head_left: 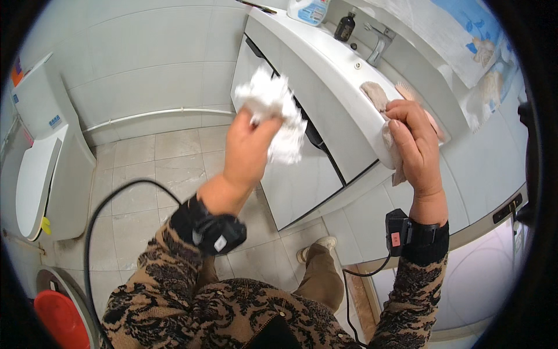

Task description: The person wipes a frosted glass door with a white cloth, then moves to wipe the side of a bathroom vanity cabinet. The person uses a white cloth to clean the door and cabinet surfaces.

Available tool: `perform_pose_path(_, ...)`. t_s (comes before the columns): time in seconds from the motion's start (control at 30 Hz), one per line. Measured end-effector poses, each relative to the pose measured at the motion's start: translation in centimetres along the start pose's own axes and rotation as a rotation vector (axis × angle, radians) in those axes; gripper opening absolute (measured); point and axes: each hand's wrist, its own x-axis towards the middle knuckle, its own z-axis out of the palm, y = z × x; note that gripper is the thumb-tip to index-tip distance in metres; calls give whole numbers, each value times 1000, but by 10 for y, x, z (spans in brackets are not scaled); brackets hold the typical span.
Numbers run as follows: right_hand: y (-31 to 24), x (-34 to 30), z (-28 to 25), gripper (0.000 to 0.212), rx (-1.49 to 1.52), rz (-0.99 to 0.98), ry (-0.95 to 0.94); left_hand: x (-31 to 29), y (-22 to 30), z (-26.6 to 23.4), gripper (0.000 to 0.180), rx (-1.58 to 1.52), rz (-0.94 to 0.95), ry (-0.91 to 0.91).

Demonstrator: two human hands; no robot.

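Observation:
My left hand grips a crumpled wad of white tissue, held up in front of the grey-white vanity cabinet. The wad is slightly blurred. At the near end of the white washbasin, my right hand is closed on a beige-grey cloth. Part of this cloth lies on the basin's rim, and another part hangs over the edge below my fingers. A pink comb lies just behind my right hand, partly covered by it.
Along the basin stand a chrome faucet, a dark bottle and a white detergent bottle. A patterned towel hangs at upper right. Left are a white toilet and a red basin. Black cables trail from my wrists.

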Motion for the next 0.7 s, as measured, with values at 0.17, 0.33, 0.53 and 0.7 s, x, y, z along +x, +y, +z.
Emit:
perform_pose_path(0.17,1,1,0,17,-57,-35,-41,-50,-44,-63,26,-148,-152,231)
perform_pose_path(0.33,-59,-2,-15,19,-486,-352,145,-42,-92,-122,23,25,-254,414)
perform_pose_path(0.53,-149,-20,-7,12,1022,-283,-575,-37,-106,-115,22,-29,-275,327)
perform_pose_path(0.7,-141,-20,29,22,1207,-388,-550,-37,-101,-112,21,-105,-342,312)
